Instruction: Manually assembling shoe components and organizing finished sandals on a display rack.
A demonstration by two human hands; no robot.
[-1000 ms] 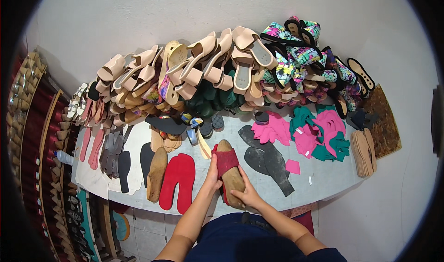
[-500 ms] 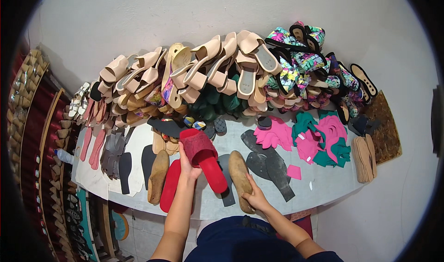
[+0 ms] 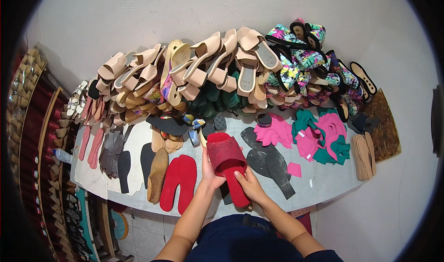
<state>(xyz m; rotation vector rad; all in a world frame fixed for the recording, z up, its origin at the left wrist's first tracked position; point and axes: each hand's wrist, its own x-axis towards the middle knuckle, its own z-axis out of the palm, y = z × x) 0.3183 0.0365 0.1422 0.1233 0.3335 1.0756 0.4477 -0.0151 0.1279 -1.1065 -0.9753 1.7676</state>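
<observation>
A red slide slipper (image 3: pixel 225 159) with a wide, darker textured strap is held up over the front of the table. My left hand (image 3: pixel 211 173) is closed round its left side. On its right, my right hand (image 3: pixel 249 184) grips the narrow heel part, thumb on top of the red insole. My right fingers are partly hidden beneath it. The tan shoe last that my right hand held earlier is mostly or wholly out of sight. Left of the slipper lie two red soles (image 3: pixel 177 181), touching at the top. Beside them rests another tan shoe last (image 3: pixel 158 174).
Beige heeled slides (image 3: pixel 201 58) and bright patterned sandals (image 3: pixel 296 60) are heaped along the back. Pink cut pieces (image 3: pixel 274 130), green pieces (image 3: pixel 339 152) and dark soles (image 3: pixel 276 170) lie on the right. Tan soles (image 3: pixel 364 158) stack at the right edge. Shelves of shoe lasts (image 3: pixel 60 169) stand left.
The red slipper has moved right and down, in front of me. My right hand has come up to it and taken hold. The shoe last has gone from view, and both red soles now show.
</observation>
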